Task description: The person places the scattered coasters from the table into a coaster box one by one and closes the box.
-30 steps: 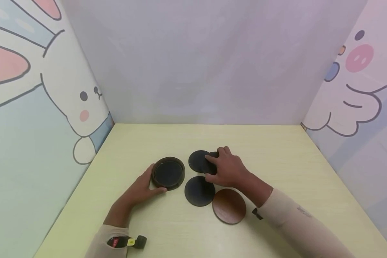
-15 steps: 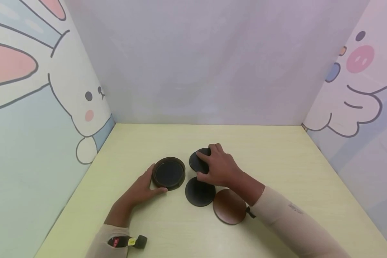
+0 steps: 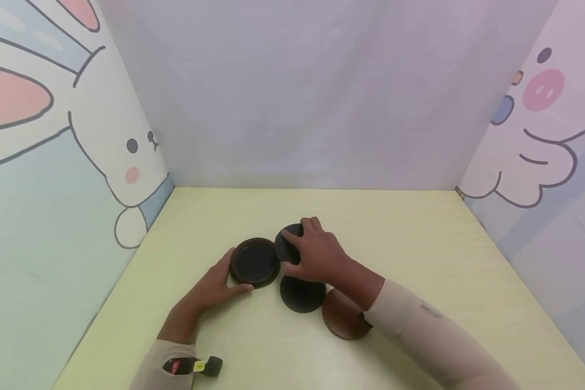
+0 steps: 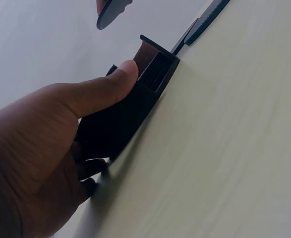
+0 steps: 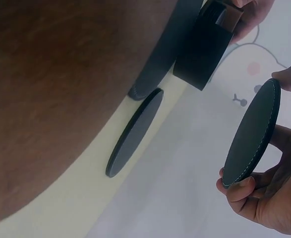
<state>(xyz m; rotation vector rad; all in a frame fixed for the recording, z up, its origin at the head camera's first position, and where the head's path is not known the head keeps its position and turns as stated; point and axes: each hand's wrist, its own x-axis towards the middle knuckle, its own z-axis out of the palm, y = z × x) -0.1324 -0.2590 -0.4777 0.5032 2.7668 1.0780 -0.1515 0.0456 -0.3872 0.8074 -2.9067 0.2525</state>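
- Desk [image 3: 409, 233]: pale yellow, faintly grained; far edge straight against the back wall, left and right edges running along the side walls.
- Back wall [image 3: 302, 97]: lilac-grey, lightly creased, rising from the desk's far edge.
- Left wall [image 3: 34, 227]: pale blue-green, printed with a large white rabbit [image 3: 97, 130] with pink inner ears and cheek; meets the back wall at the far left corner.
- Right wall [image 3: 556, 260]: pale, printed with a white cartoon figure [image 3: 497, 162] with a pink oval marking; meets the back wall at the far right corner.
- Round holder [image 3: 276, 275]: dark, low-walled, with a notch showing stacked layers; on the desk, nearer the left edge than the right.
- Left hand [image 3: 216, 283]: holding the holder, thumb on the near side, fingers round the left.
- Right hand [image 3: 318, 253]: pinching a stitched disc between thumb and fingers.
- Stitched disc [image 5: 253, 131]: dark, raised off the desk, just right of the holder in the head view.
- Flat disc [image 5: 135, 134]: dark, on the desk, toward the far edge.
- Black disc [image 3: 302, 295]: on the desk, nearer the near side.
- Brown disc [image 3: 341, 319]: on the desk, just beside the black disc toward the right edge, partly hidden by the right forearm.
- Sleeves [image 3: 434, 336]: beige, with dark wrist straps.
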